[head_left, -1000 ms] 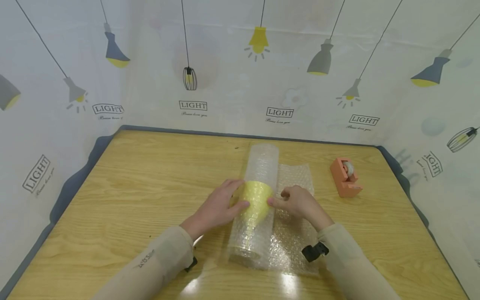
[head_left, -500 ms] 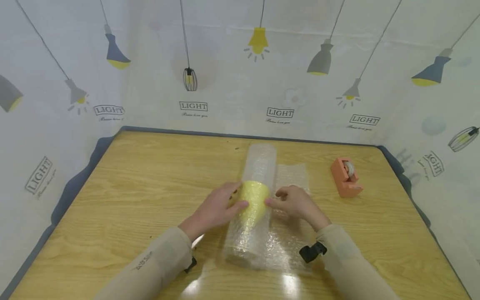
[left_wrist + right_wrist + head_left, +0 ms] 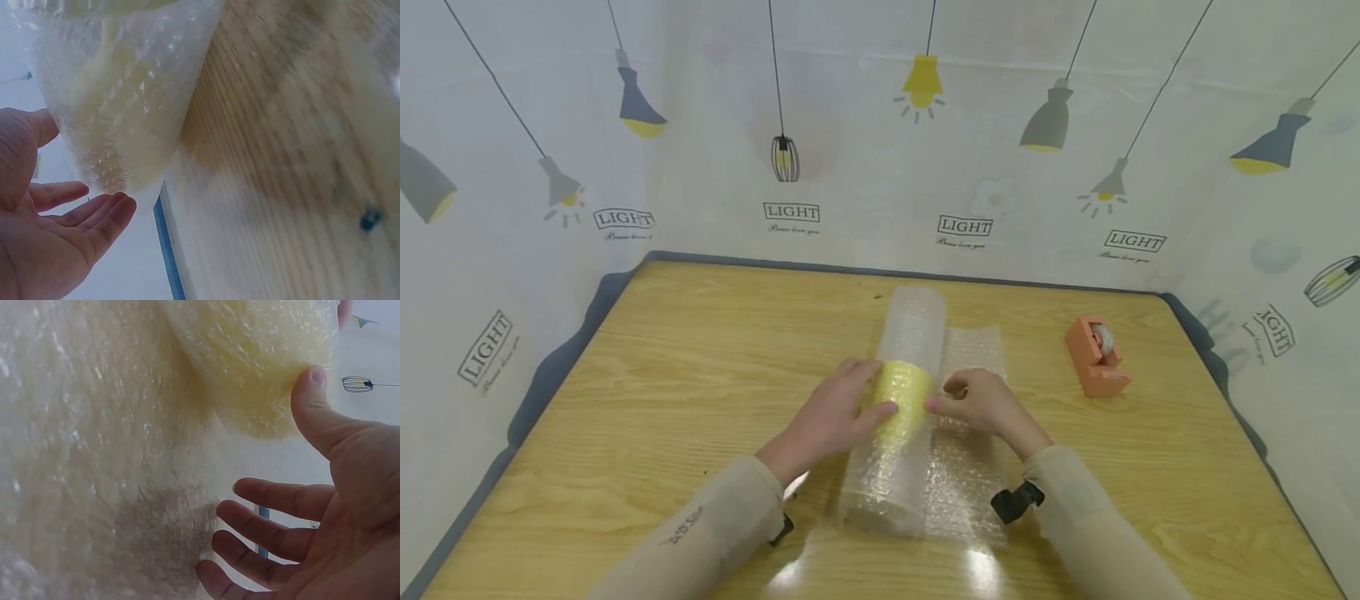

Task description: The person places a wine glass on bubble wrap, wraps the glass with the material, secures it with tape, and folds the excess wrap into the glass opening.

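Soft, even light in the head view, white glare on the near table (image 3: 700, 375), glints along the wrap (image 3: 913, 325), both wrist views slightly hazy and soft.

- Place: I read a screened-off tabletop work booth; the kind of building around it I cannot tell.
- I see a pale printed backdrop (image 3: 865, 125) along the far, left and right sides of a wood-grain table (image 3: 700, 350), its wavy blue-grey border (image 3: 887, 271) at the tabletop's edges.
- Print: pendant lamps (image 3: 923, 77) and "LIGHT" lettering (image 3: 792, 212), decorative, home-like.
- Work supplies on the table: bubble wrap (image 3: 967, 450) and an orange tape dispenser (image 3: 1086, 367).
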Tool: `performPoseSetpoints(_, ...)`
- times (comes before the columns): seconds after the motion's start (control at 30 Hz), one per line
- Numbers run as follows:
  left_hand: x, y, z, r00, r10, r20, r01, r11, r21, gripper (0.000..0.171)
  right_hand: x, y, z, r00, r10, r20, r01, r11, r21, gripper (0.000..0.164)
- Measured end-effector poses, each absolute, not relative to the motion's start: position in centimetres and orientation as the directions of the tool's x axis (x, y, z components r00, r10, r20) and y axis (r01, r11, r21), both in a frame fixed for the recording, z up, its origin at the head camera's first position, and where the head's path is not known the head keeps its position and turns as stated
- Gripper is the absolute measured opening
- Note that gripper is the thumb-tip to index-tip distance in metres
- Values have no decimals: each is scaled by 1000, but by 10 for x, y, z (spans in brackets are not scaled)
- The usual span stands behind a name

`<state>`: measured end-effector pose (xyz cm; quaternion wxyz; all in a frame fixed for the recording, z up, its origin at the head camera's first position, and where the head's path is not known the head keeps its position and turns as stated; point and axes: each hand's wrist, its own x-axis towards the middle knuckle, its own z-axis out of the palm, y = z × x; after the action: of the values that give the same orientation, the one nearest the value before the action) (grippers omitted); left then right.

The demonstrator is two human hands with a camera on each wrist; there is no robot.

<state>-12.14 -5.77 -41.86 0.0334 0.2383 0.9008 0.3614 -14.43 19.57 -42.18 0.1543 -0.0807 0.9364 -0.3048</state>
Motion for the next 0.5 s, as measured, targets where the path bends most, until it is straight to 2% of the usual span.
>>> performPoseSetpoints(0.27,-120,-49,-419,-889,439,132,410,634,656,67,-144,197,-420,-941,-242,-236,-65,814,-577,56)
performPoseSetpoints(0.5,-119,-41,-418,-898,428,100,382,649,658,70,-142,201,-418,-943,-243,-229,-79,828,-555,51)
